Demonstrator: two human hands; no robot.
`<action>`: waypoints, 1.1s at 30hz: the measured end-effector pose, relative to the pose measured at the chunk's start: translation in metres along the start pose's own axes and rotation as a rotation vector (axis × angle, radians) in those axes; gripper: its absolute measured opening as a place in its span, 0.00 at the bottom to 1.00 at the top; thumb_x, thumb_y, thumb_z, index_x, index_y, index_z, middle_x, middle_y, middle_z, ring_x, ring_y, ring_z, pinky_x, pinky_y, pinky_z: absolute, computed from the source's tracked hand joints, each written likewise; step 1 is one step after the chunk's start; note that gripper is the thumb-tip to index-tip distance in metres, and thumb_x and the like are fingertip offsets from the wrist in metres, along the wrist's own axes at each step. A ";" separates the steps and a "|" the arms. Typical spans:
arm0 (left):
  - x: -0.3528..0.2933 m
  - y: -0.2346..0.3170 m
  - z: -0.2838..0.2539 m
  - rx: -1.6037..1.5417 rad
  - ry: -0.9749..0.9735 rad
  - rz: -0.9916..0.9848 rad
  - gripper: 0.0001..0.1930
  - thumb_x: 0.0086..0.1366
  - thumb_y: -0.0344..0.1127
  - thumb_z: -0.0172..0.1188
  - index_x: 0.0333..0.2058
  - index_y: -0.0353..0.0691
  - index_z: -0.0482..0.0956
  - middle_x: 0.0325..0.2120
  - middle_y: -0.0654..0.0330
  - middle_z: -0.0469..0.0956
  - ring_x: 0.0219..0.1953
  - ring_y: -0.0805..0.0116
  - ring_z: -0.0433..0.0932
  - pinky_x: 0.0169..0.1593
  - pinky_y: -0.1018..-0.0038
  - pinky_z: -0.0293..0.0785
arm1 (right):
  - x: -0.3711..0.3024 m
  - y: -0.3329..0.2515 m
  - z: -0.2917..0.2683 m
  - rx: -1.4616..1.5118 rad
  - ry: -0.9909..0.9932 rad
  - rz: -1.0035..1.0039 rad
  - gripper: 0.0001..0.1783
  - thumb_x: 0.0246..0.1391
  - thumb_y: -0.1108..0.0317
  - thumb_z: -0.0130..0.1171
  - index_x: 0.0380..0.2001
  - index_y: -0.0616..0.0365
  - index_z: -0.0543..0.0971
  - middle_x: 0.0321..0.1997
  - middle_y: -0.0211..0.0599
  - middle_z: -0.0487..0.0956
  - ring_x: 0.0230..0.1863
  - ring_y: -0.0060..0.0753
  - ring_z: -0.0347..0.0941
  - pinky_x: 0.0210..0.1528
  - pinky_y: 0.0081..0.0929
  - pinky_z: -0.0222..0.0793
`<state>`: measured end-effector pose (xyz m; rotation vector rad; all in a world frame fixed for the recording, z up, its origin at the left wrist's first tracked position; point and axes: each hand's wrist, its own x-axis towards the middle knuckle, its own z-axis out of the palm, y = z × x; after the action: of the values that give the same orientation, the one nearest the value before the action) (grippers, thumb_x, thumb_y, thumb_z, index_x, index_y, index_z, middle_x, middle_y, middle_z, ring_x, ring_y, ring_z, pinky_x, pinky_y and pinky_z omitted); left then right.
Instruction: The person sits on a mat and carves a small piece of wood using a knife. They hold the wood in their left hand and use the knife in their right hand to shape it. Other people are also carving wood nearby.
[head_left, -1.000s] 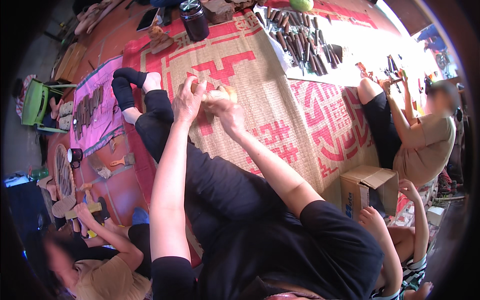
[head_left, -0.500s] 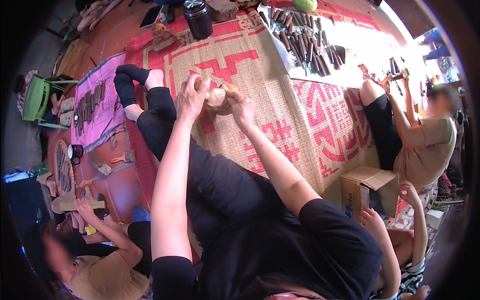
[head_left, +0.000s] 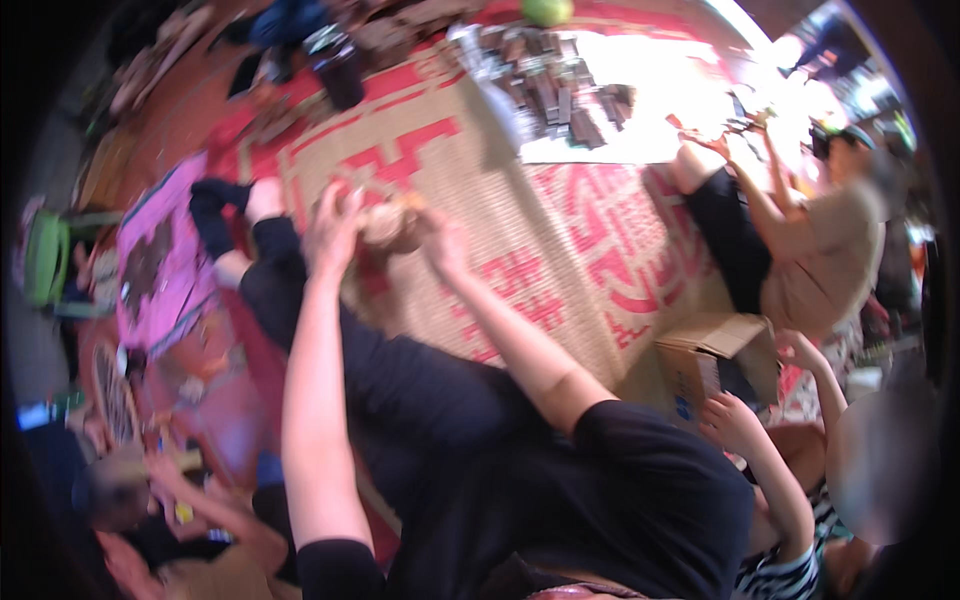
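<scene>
Fingers, left hand (head_left: 331,230): are curling against the left end of the pale wooden piece (head_left: 387,226), gripping it.
Fingers, right hand (head_left: 443,243): are bending beside its right end; blur is hiding whether they are gripping.
Lettering: blue print is showing on the cardboard box (head_left: 722,333), too smeared to read.
Wooden piece: is sitting between the two hands, over the woven mat (head_left: 470,205); its outline is looking rounded and lumpy, its details blurring.
Mat: is showing tan fibre with red geometric figures.
Tools: wooden-handled tools (head_left: 562,92) are lying in a cluster on white sheeting beyond the right hand.
Pink cloth (head_left: 182,200): is spreading on the tiled floor (head_left: 225,420), dark tools lying on it.
Jar (head_left: 340,82): is standing dark and cylindrical near the mat's far edge.
</scene>
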<state>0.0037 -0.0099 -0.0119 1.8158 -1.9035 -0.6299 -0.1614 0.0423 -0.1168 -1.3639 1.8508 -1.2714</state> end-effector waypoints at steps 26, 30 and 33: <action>-0.006 0.029 -0.005 0.092 0.015 -0.024 0.28 0.63 0.61 0.45 0.53 0.47 0.66 0.46 0.44 0.71 0.46 0.43 0.74 0.48 0.55 0.69 | -0.022 -0.041 -0.022 -0.056 -0.286 0.044 0.16 0.51 0.61 0.55 0.43 0.48 0.79 0.37 0.45 0.80 0.40 0.49 0.77 0.42 0.40 0.71; -0.005 0.025 0.002 0.084 0.054 -0.003 0.27 0.62 0.61 0.47 0.52 0.48 0.67 0.46 0.44 0.71 0.46 0.42 0.74 0.48 0.54 0.69 | 0.001 -0.044 -0.031 -0.055 -0.130 0.044 0.17 0.51 0.61 0.54 0.46 0.45 0.80 0.42 0.45 0.80 0.41 0.46 0.77 0.44 0.37 0.71; -0.011 0.038 0.003 0.087 0.046 0.035 0.27 0.61 0.61 0.49 0.51 0.49 0.68 0.46 0.44 0.71 0.45 0.42 0.74 0.47 0.53 0.70 | 0.012 -0.035 -0.031 -0.186 -0.146 0.036 0.18 0.52 0.61 0.53 0.48 0.42 0.79 0.39 0.44 0.80 0.39 0.46 0.78 0.42 0.39 0.72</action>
<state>-0.0286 0.0026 0.0083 1.8294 -1.9554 -0.4958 -0.1754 0.0415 -0.0704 -1.4701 1.9205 -0.9735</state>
